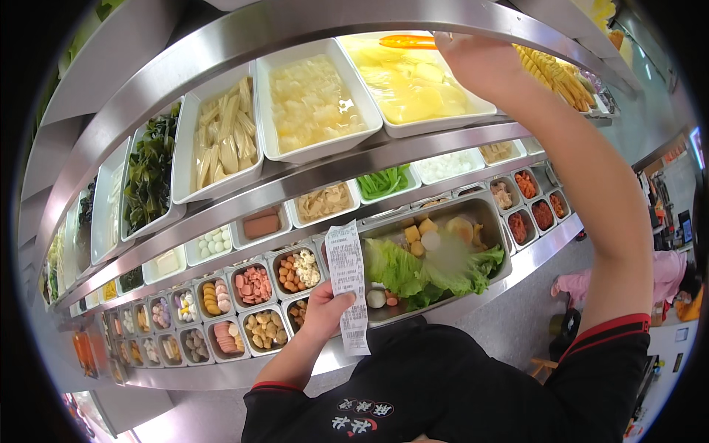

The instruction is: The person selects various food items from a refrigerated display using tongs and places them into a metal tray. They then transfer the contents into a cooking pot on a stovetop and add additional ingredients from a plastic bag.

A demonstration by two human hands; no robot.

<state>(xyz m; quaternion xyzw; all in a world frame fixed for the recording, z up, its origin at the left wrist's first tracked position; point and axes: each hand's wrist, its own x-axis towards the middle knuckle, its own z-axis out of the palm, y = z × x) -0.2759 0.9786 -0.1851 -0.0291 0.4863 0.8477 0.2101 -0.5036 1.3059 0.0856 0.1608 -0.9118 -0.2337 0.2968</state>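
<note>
My left hand [329,314] holds a long printed paper receipt [346,277] upright, thumb across its lower part. Beside it stands a steel tray [505,275] holding green lettuce [395,267], yellow cubes and pale round pieces, partly blurred. My right arm stretches up to the far shelf. There my right hand [476,65] is closed on the end of orange tongs [408,42], its fingers partly hidden by the steel rail. The tongs lie over a white tray [441,127] of yellow slices, seemingly potato, in liquid.
White trays of pale translucent pieces [310,92], tofu-skin sticks [229,136] and dark seaweed [151,166] line the upper shelf. Below a steel rail [295,184] sit several small steel tubs of sausage and balls [252,286]. A person in pink [628,280] is at the right.
</note>
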